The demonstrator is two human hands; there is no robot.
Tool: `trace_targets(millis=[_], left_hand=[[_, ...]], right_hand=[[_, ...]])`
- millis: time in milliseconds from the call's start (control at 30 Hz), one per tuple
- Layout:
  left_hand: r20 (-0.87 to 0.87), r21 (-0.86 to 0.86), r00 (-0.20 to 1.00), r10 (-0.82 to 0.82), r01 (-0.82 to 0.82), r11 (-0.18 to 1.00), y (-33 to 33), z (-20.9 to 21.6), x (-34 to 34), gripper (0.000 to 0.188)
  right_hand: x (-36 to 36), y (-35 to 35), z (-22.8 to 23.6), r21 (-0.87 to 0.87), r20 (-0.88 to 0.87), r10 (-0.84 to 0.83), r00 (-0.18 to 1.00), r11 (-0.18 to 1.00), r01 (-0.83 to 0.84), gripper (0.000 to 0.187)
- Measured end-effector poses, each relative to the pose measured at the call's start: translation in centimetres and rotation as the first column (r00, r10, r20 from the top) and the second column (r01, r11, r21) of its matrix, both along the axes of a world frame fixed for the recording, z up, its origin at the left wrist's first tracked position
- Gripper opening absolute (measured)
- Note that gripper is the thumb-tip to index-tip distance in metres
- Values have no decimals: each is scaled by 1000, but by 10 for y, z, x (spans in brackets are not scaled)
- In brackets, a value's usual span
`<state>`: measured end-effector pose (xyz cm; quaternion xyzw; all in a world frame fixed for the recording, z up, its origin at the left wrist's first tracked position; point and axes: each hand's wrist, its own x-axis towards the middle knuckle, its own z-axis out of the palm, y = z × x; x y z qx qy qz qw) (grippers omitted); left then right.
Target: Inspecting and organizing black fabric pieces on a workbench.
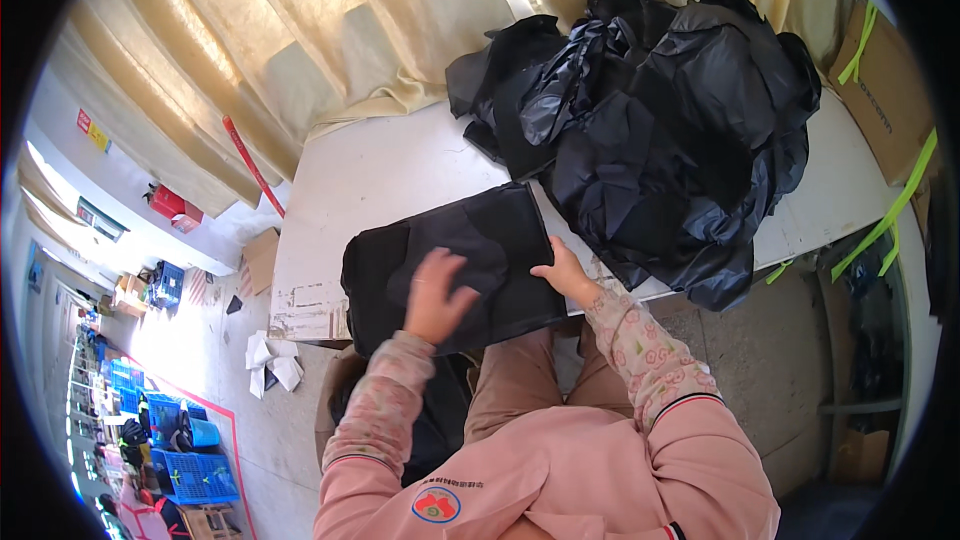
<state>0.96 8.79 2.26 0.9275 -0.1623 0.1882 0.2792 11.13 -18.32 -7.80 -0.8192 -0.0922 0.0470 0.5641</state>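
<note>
A flat black fabric piece (455,210), roughly rectangular with a smoother rounded patch in its middle, lies along the table's near edge and overhangs it slightly. Over that patch is my left hand (440,298), its fingers spread and nothing held. At the piece's right edge rests my right hand (570,275), thumb and forefinger apart and touching the edge; its other fingers are partly hidden. A large heap of crumpled black sheets (680,140), shiny in places, fills the table's right half behind my right hand.
The white table (390,160) backs onto beige curtains (330,30). A cardboard box (880,90) with yellow-green straps stands at the right. An open box with black material (430,420) sits by my legs. Blue crates (195,477) and white scraps (272,362) are on the floor left.
</note>
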Motion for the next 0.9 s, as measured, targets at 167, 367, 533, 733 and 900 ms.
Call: trace_targets(millis=[167, 367, 533, 733, 900], left_hand=[[-361, 378, 932, -34, 179, 908, -60, -37, -10, 87], [-275, 300, 958, -79, 164, 940, -46, -69, -9, 87], [-262, 295, 962, -72, 150, 944, -48, -71, -10, 88], [-270, 259, 960, -76, 149, 954, -47, -69, -10, 88], [-247, 211, 967, -59, 113, 971, -49, -71, -9, 89]], right_hand=[[3, 3, 12, -138, 66, -54, 996, 988, 63, 68], [77, 31, 25, 248, 92, -112, 989, 965, 87, 40], [137, 46, 18, 275, -293, -192, 937, 921, 275, 27], [169, 65, 28, 50, 105, 9, 994, 999, -15, 23], [152, 74, 89, 25, 410, -71, 909, 997, 67, 14]])
